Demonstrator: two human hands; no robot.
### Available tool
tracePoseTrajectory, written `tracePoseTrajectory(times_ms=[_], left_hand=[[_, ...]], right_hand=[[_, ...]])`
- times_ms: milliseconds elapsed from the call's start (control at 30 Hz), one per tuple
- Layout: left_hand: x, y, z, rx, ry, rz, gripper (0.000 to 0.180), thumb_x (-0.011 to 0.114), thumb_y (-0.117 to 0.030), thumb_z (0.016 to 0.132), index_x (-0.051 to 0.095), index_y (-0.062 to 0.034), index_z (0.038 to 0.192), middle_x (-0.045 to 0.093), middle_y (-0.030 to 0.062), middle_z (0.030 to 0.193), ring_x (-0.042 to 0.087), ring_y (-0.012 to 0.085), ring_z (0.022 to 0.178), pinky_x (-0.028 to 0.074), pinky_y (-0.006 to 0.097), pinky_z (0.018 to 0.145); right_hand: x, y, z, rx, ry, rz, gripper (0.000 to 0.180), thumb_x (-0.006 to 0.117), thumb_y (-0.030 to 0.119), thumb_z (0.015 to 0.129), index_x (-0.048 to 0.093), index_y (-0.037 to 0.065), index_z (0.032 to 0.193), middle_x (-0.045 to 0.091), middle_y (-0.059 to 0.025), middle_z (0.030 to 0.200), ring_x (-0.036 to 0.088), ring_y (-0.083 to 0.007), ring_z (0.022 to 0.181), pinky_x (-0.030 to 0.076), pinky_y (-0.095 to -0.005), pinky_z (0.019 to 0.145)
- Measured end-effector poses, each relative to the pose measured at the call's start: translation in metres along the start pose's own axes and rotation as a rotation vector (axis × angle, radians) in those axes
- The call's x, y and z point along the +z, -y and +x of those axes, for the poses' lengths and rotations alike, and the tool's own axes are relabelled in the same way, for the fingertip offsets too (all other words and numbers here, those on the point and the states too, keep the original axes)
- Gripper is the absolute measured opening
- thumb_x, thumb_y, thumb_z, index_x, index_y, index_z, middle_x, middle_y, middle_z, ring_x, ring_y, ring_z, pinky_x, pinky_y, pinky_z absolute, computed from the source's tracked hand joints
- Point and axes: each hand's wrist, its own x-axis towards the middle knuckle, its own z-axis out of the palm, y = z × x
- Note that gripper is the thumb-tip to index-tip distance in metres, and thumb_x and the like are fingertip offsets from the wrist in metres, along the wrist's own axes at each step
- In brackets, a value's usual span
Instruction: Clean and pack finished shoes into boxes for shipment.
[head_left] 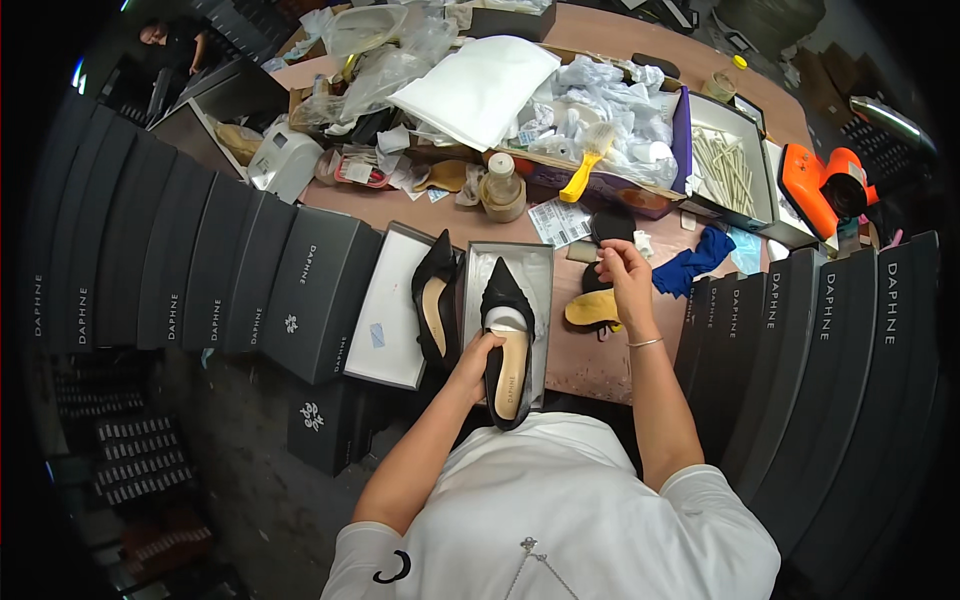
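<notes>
My left hand [476, 366] grips a black pointed-toe pump [508, 345] by its side. The pump has a beige insole and white padding inside its toe, and is above an open shoe box [545, 262] with pale lining paper. Its matching pump [436, 300] lies to the left, partly on a white-lined box lid [388, 310]. My right hand [627, 278] is raised over the table, fingers curled together; whatever they hold, if anything, is too small to make out. Beside it lies a yellow and black pad-like thing [592, 308]. A blue cloth [694, 262] is farther right.
Rows of dark shoe boxes flank me, left [225, 270] and right [800, 330]. Behind are a glass bottle [502, 188], a yellow-handled brush [588, 165], a carton of crumpled paper [610, 90], a box of pale sticks [722, 165] and an orange device [815, 190]. A person [175, 50] is far left.
</notes>
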Motion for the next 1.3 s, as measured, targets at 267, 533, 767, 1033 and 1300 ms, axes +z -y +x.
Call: tracePoseTrajectory(times_ms=[267, 533, 767, 1033, 1300], left_hand=[[-0.005, -0.005, 0.014, -0.135, 0.019, -0.149, 0.041, 0.051, -0.033, 0.088, 0.059, -0.0015, 0.113, 0.066, 0.0133, 0.103, 0.065, 0.0256, 0.092, 0.052, 0.04, 0.084], [-0.024, -0.048, 0.01, 1.052, -0.488, 0.881, 0.061, 0.062, -0.012, 0.088, 0.034, -0.0007, 0.141, 0.043, 0.018, 0.137, 0.043, 0.0314, 0.127, 0.037, 0.04, 0.104], [-0.102, -0.051, 0.05, 0.52, -0.568, 1.044, 0.077, 0.068, -0.027, 0.083, 0.028, 0.0021, 0.142, 0.048, 0.0278, 0.133, 0.048, 0.0429, 0.122, 0.039, 0.043, 0.1], [-0.124, -0.055, 0.044, 0.433, -0.362, 0.456, 0.054, 0.058, -0.02, 0.088, 0.043, 0.0022, 0.135, 0.056, 0.0194, 0.127, 0.054, 0.0292, 0.116, 0.042, 0.036, 0.097], [-0.045, -0.076, -0.011, 0.28, 0.077, -0.214, 0.047, 0.046, -0.022, 0.093, 0.04, -0.0041, 0.136, 0.058, 0.0166, 0.118, 0.063, 0.0312, 0.102, 0.053, 0.045, 0.089]], right_hand=[[0.039, 0.002, -0.039, -0.12, 0.306, -0.392, 0.023, 0.065, 0.011, 0.088, 0.062, -0.001, 0.108, 0.065, -0.0053, 0.09, 0.061, -0.0113, 0.078, 0.05, -0.0249, 0.069], [0.036, 0.081, 0.075, -0.218, 0.032, -0.243, 0.016, 0.059, 0.005, 0.091, 0.063, -0.002, 0.105, 0.066, -0.0032, 0.089, 0.06, -0.0078, 0.079, 0.049, -0.023, 0.07], [0.025, 0.064, 0.251, -0.489, -0.126, -0.977, 0.028, 0.064, 0.014, 0.081, 0.064, 0.001, 0.106, 0.067, -0.0186, 0.102, 0.064, -0.0331, 0.094, 0.05, -0.041, 0.084], [0.015, 0.021, 0.298, -0.628, -0.103, -1.385, 0.015, 0.062, 0.019, 0.084, 0.07, 0.008, 0.091, 0.065, -0.014, 0.094, 0.062, -0.0311, 0.092, 0.047, -0.0454, 0.079], [0.052, 0.08, 0.165, -0.083, 0.115, -0.043, 0.01, 0.056, 0.014, 0.094, 0.059, 0.005, 0.095, 0.06, -0.002, 0.078, 0.057, -0.0104, 0.064, 0.048, -0.0245, 0.062]])
